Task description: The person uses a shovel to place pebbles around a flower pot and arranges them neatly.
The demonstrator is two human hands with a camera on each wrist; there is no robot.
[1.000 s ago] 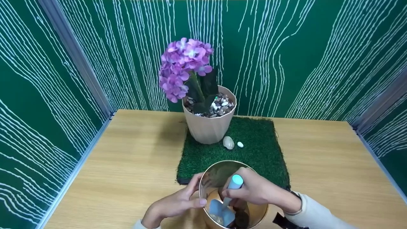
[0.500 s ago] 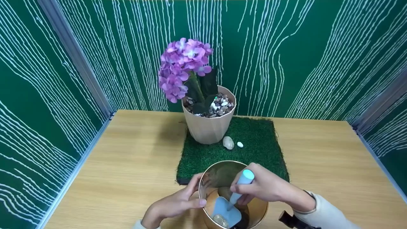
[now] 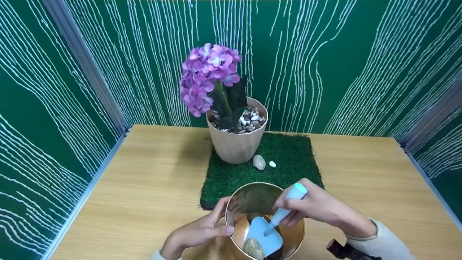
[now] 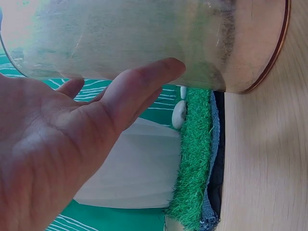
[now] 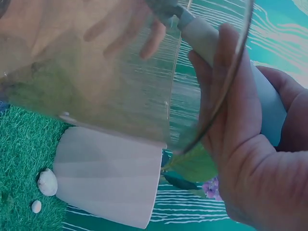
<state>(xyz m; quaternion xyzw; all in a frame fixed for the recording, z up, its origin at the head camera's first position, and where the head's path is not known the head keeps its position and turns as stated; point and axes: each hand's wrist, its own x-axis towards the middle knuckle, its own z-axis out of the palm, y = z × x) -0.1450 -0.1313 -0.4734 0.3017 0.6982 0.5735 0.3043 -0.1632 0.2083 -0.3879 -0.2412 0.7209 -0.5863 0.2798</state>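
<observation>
- the right hand [image 3: 314,204], right of lower centre in the head view, is clamped round the handle of a pale blue trowel with a squared blade [image 3: 261,233]; the trowel slants down into the container, handle end uppermost.
- the left hand [image 3: 202,229], lower centre-left, curves round the outer wall of a transparent, amber-tinted, gold-rimmed round container [image 3: 252,200], thumb on its left side.
- the container is at the lower centre, its base cut by the frame edge.
- a smooth grey-brown stone [image 3: 253,248] lies inside, at the blade's lower left; whether the blade bears it cannot be told. a darker brown stone [image 3: 255,216] shows behind the blade.
- a beige fluted pot [image 3: 236,148], upper centre, holds a purple flower head [image 3: 211,76] and mixed pebbles [image 3: 251,121]; it stands on a green artificial-grass mat [image 3: 296,173].
- just beside it, a pale stone [image 3: 259,162] and a small white pebble [image 3: 272,164] lie near each other.
</observation>
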